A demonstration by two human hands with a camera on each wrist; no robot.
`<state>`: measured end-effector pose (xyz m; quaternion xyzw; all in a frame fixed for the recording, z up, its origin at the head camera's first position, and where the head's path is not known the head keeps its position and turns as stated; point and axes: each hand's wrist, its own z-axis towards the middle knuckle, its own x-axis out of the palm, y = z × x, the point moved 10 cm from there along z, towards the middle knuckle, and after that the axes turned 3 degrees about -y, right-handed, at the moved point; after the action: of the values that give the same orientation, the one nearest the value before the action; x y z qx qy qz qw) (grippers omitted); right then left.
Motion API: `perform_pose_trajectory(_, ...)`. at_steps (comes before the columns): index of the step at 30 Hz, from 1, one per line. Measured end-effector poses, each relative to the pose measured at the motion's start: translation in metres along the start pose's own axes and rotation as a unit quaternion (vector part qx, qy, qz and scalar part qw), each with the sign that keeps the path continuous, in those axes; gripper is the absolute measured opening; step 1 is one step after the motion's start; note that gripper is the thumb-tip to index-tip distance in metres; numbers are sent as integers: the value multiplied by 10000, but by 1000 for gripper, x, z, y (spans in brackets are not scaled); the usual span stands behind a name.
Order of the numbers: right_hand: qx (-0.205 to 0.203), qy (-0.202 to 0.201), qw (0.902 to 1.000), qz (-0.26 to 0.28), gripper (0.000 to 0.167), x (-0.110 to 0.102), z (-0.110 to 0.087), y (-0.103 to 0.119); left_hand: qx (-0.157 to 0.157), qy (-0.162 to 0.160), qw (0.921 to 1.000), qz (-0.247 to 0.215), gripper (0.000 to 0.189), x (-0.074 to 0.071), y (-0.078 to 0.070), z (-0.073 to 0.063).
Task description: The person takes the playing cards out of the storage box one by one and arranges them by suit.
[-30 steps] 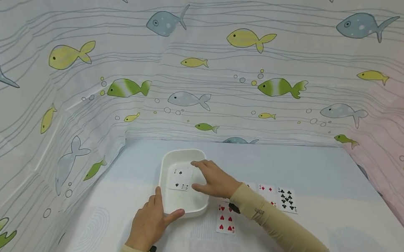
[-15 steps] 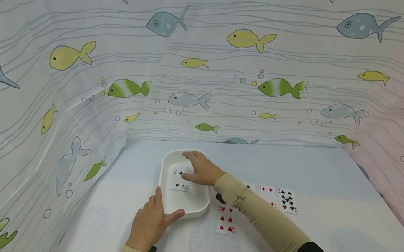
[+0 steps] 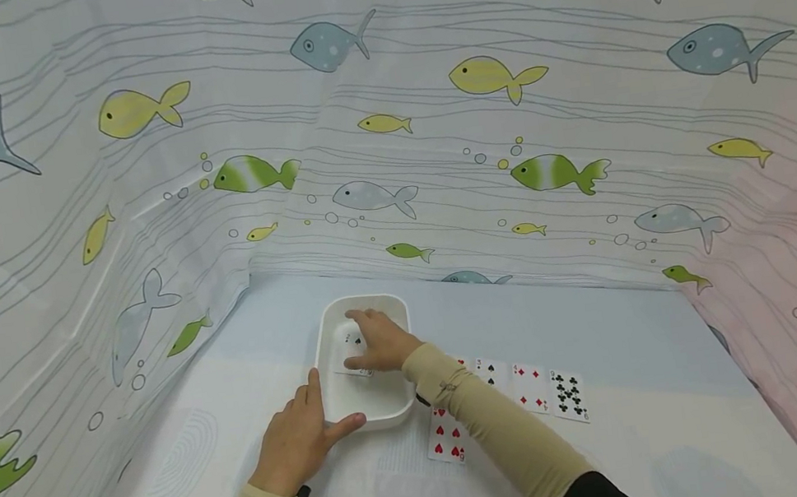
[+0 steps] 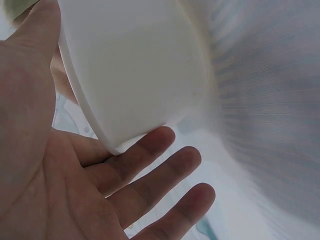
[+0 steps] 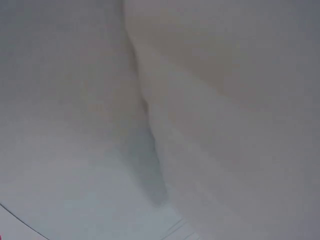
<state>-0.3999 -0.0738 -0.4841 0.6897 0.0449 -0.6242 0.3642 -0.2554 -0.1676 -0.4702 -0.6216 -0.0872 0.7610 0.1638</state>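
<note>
A white rectangular tub (image 3: pixel 347 408) stands on the pale cloth. My left hand (image 3: pixel 295 439) rests against its left near corner, thumb along the near edge. In the left wrist view, the straight, spread fingers (image 4: pixel 155 185) lie by the tub's outer wall (image 4: pixel 135 75). Inside the tub, playing cards with spades (image 3: pixel 353 340) lie face up, partly covered by my right hand (image 3: pixel 384 343). That hand's thumb and fingers are spread apart over the cards; whether they touch them is unclear. Only blurred pale surfaces show in the right wrist view.
Right of the tub, face-up cards lie in a row, among them a three of spades (image 3: pixel 490 371), four of diamonds (image 3: pixel 531 388) and nine of clubs (image 3: pixel 569 396). A six of hearts (image 3: pixel 445 446) lies nearer. Fish-printed cloth walls (image 3: pixel 437 194) enclose the surface.
My right hand has moved left and lower over the cards in the tub, uncovering more of the row on the right. The left hand and tub have stayed in place.
</note>
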Motion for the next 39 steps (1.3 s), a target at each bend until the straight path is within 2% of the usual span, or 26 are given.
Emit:
perform_pose_trajectory(6,-91,111,9992,-360,88,13,1,-3,7,29,10000,-43,112,2,1,0)
perform_pose_trajectory(15,42,141,9942,-1066,88,20,1,-7,-93,147,9997,-144,114,2,1,2)
perform_pose_trajectory(29,138,183,9945,-1025,87,24,0,-9,-90,89,9999,-64,111,0,-1,1)
perform_pose_trajectory(39,-60,-19,9958,-919,87,22,-1,-7,-62,10,10000,16,111,0,-1,1)
